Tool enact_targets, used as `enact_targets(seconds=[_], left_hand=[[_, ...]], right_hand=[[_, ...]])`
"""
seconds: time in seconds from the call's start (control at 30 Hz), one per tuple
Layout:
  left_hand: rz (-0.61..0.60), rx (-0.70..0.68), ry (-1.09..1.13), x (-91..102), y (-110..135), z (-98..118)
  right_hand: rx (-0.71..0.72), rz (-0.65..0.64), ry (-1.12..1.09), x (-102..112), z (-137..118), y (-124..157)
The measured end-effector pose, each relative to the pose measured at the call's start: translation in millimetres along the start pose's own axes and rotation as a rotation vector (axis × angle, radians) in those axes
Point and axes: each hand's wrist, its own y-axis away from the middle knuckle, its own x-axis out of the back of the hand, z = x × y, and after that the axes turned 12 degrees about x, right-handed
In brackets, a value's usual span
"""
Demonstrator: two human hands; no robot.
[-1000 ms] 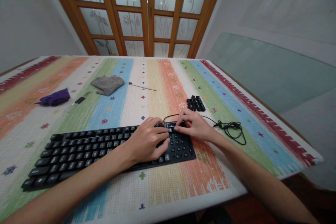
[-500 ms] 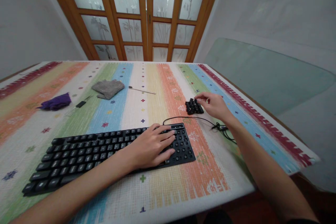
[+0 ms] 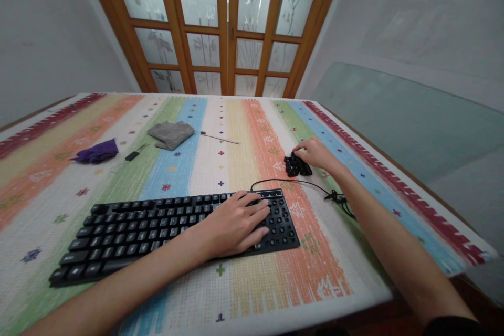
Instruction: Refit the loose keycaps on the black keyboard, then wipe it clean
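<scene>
A black keyboard (image 3: 157, 220) lies slantwise near the table's front, its keycaps in place on the left and middle. At its right end, the number pad shows bare switches without caps. My left hand (image 3: 238, 223) lies over that end with the fingers stretched flat, holding nothing. Beyond the keyboard to the right is a small pile of loose black keycaps (image 3: 298, 166). My right hand (image 3: 315, 155) reaches to the far edge of this pile, thumb and forefinger pinched on a keycap there, which the fingers largely hide.
The keyboard's thin cable (image 3: 291, 180) runs right to a tied bundle (image 3: 338, 198) under my right forearm. Farther left lie a grey cloth (image 3: 171, 134), a thin rod with a dark tip (image 3: 220, 138), a small black-handled brush (image 3: 133, 156) and a purple cloth (image 3: 96, 152).
The whole view has shifted slightly, so things appear a little farther right. My right hand stays at the keycap pile, its fingertips slightly lower against it. My left hand remains on the keyboard.
</scene>
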Motion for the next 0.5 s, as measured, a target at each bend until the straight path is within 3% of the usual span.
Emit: enact_targets(seconds=[0.5], left_hand=[[0.200, -0.111, 0.074, -0.2, 0, -1]], right_hand=[[-0.121, -0.025, 0.007, -3, -4, -16]])
